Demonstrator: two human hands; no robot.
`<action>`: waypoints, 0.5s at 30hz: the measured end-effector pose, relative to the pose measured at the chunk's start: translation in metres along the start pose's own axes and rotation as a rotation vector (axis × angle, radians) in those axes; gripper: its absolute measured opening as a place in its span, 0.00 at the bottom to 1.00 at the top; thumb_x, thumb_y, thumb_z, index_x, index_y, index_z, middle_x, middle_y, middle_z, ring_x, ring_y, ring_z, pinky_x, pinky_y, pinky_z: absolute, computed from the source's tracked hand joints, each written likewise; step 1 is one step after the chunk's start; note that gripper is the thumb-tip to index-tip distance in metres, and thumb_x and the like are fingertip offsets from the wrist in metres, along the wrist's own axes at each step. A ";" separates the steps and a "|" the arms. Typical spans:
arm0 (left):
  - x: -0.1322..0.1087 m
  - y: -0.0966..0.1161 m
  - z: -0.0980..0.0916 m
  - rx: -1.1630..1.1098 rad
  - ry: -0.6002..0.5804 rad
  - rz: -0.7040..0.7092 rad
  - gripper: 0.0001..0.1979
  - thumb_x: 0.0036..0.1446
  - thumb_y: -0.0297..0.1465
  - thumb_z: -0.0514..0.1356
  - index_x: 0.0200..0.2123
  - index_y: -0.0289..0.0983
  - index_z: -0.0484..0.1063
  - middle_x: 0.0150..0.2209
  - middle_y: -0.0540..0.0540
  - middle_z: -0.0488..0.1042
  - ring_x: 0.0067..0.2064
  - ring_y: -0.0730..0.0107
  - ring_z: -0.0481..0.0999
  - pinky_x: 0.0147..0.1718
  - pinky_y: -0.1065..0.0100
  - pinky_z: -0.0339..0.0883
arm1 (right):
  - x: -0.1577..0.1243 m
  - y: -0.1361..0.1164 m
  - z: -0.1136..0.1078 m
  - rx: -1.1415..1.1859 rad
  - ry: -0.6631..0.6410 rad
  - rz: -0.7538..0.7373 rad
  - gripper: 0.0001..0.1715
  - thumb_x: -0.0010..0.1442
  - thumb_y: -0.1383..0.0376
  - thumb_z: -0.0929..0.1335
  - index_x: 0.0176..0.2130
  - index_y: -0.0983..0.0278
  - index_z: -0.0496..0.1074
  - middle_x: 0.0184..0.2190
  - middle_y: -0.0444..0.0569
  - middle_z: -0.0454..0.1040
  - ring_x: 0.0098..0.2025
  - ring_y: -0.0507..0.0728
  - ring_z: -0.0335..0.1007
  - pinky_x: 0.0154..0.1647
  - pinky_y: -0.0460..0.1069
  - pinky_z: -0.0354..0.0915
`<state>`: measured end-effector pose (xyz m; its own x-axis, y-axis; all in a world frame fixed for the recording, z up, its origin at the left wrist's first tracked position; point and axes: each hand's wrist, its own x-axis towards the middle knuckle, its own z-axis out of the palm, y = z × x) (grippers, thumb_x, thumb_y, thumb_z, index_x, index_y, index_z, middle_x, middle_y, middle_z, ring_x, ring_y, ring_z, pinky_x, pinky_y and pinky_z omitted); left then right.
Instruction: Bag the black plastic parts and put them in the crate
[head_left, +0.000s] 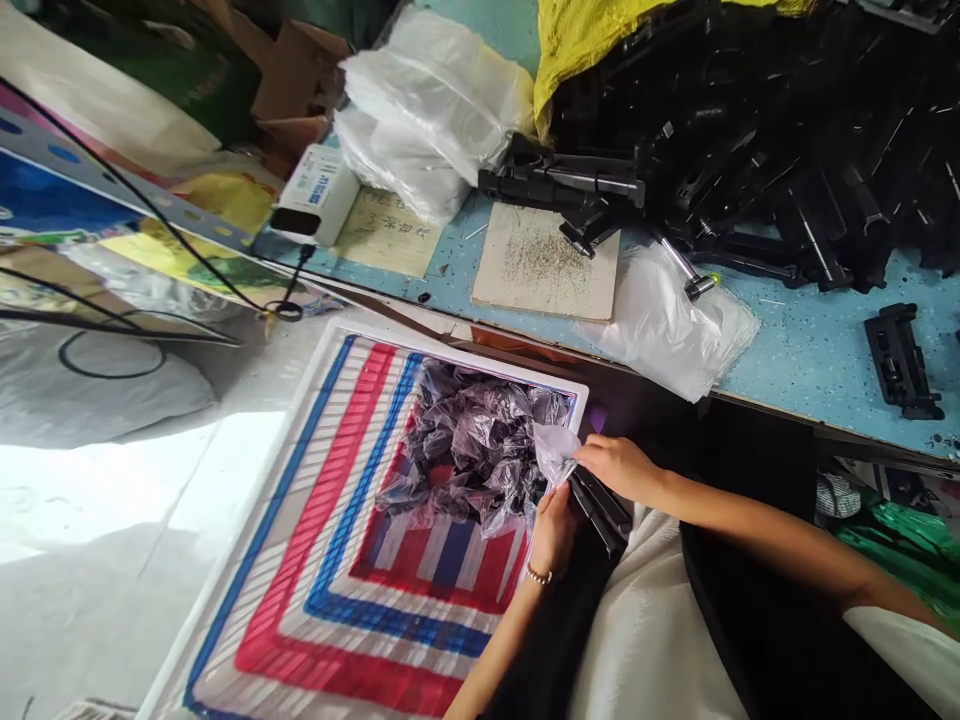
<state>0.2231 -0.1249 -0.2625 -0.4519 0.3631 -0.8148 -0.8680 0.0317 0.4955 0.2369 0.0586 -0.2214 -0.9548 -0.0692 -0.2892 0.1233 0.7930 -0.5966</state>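
My left hand and my right hand meet at the edge of a large striped woven sack. Together they hold a black plastic part with a small clear plastic bag at its upper end. My right hand pinches the bag; my left hand grips the part from below. Inside the sack lies a heap of bagged black parts. A beaded bracelet sits on my left wrist.
A blue workbench carries a big pile of black plastic parts, a stack of clear bags, white bag bundles, a cardboard sheet, a white box and one lone black part. Cables cross the floor at left.
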 end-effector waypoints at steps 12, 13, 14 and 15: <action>-0.035 0.045 -0.070 0.703 0.028 0.069 0.26 0.53 0.54 0.57 0.28 0.34 0.75 0.26 0.47 0.73 0.29 0.75 0.68 0.33 0.72 0.61 | 0.006 -0.022 0.009 0.195 -0.106 -0.132 0.09 0.70 0.67 0.65 0.45 0.65 0.75 0.44 0.48 0.77 0.41 0.53 0.73 0.41 0.47 0.61; -0.037 0.051 -0.081 0.746 0.045 0.079 0.26 0.53 0.54 0.57 0.27 0.34 0.74 0.25 0.48 0.72 0.29 0.76 0.68 0.34 0.72 0.60 | 0.018 -0.027 0.015 0.231 -0.111 -0.141 0.08 0.70 0.68 0.65 0.45 0.65 0.75 0.44 0.48 0.77 0.42 0.53 0.74 0.43 0.47 0.61; -0.038 0.054 -0.092 0.789 0.060 0.084 0.27 0.52 0.55 0.57 0.26 0.34 0.72 0.24 0.48 0.71 0.28 0.76 0.68 0.33 0.72 0.60 | 0.031 -0.031 0.021 0.259 -0.122 -0.146 0.08 0.69 0.69 0.66 0.44 0.66 0.75 0.44 0.49 0.77 0.44 0.54 0.73 0.45 0.47 0.62; -0.037 0.056 -0.102 0.824 0.071 0.075 0.28 0.52 0.56 0.56 0.24 0.34 0.71 0.23 0.49 0.71 0.28 0.77 0.68 0.33 0.73 0.59 | 0.043 -0.035 0.028 0.283 -0.141 -0.141 0.08 0.69 0.69 0.66 0.44 0.66 0.75 0.44 0.49 0.77 0.45 0.54 0.73 0.46 0.47 0.62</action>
<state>0.1702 -0.2317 -0.2349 -0.5389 0.3324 -0.7740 -0.4185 0.6917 0.5885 0.1994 0.0106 -0.2338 -0.9235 -0.2648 -0.2775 0.0812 0.5720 -0.8162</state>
